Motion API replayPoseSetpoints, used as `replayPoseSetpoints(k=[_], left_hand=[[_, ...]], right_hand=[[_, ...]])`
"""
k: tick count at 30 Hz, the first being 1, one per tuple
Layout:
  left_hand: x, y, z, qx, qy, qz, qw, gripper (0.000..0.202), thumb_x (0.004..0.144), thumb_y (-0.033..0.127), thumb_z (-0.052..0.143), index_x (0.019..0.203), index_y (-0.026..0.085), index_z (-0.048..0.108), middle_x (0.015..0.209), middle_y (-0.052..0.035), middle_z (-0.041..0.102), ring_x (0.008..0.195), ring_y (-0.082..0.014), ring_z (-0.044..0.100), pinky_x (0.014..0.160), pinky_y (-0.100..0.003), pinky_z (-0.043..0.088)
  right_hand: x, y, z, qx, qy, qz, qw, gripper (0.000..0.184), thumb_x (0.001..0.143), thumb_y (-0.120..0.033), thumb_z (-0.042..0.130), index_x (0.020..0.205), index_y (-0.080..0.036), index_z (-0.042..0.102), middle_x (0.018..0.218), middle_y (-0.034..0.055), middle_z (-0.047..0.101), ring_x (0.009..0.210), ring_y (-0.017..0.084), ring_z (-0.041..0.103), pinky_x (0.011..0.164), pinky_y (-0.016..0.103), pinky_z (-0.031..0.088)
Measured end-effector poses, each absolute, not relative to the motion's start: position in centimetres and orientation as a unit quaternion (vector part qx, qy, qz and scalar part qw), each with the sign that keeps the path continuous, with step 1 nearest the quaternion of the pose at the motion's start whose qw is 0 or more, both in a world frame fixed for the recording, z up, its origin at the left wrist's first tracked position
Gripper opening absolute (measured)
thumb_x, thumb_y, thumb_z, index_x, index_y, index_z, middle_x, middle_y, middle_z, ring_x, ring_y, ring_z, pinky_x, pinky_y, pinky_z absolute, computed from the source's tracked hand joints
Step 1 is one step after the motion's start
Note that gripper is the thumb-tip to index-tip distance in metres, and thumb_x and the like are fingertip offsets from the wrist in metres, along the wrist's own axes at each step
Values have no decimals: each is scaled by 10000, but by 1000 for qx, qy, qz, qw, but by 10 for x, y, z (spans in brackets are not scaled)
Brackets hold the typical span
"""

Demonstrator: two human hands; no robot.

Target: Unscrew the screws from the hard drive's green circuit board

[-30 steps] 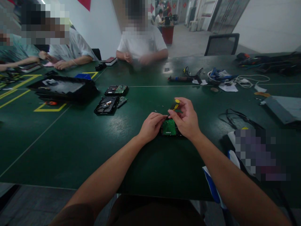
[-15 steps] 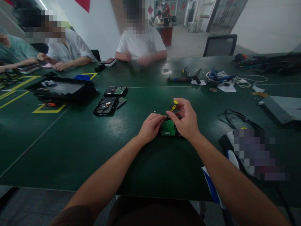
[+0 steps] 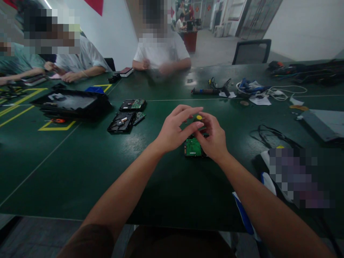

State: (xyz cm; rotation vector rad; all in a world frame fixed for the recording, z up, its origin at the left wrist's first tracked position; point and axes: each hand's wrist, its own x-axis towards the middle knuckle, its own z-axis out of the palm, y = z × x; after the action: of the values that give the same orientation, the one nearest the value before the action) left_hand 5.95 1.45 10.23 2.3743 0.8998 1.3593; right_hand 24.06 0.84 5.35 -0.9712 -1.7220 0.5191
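A small hard drive with a green circuit board [image 3: 192, 147] facing up lies on the dark green table [image 3: 80, 161] in front of me. My right hand [image 3: 212, 138] is closed round a dark screwdriver with a yellow cap [image 3: 199, 117], held upright over the drive's far end. My left hand [image 3: 174, 129] hovers above the drive's left side with fingers stretched out and apart, touching the right hand's fingertips and holding nothing.
Two opened hard drives [image 3: 121, 122] [image 3: 132, 104] and a black tray [image 3: 71, 103] lie to the left. Tools, cables and papers [image 3: 249, 89] are at the far right, a black cable [image 3: 268, 132] nearer. Other people [image 3: 161, 53] sit across the table.
My left hand has lifted off the drive's edge, risen and opened, its fingers now reaching over to the right hand. The right hand has stayed over the drive with the screwdriver.
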Motion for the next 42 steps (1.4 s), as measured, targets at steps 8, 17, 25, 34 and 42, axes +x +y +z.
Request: replayPoseSetpoints(k=[8,17,25,34,42], left_hand=[[61,21,107,831,307,450,117,172,1005,225,608,1133,212,724,1077,-44,710,1001,-168,667,862,-311,568],[61,23,104,823,322,457,98,155,992,257,630,1103,190,714,1067,-50,706,959,-169,660,812,-296,576],[62,20,106,817,319,467,110,148,984,210,610,1093,190,708,1052,-50,702,954,-167,663,811,-301,579],[62,19,108,822,324,453,120,201,1002,216,582,1156,192,709,1132,-64,727,1022,-180,683,811,-295,585],[60,21,104,821,316,458,126,241,963,198,660,1201,195,696,1118,-59,716,1006,-173,681,822,-290,585]], right_hand=[[257,16,58,-385,-751,282,457,503,868,-363,747,1327,-293,554,1191,68,662,1021,242,677,751,384,617],[280,32,44,-438,-816,265,268,347,802,-376,823,1089,-228,696,893,14,654,695,145,579,655,316,487],[287,32,46,-500,-802,248,214,337,773,-445,840,951,-230,652,786,-12,629,667,149,550,586,297,397],[293,36,43,-512,-805,243,176,361,740,-484,849,829,-229,609,760,-17,625,642,145,539,558,293,368],[291,35,43,-528,-801,240,151,325,743,-445,843,806,-224,613,741,-23,618,633,137,526,557,282,340]])
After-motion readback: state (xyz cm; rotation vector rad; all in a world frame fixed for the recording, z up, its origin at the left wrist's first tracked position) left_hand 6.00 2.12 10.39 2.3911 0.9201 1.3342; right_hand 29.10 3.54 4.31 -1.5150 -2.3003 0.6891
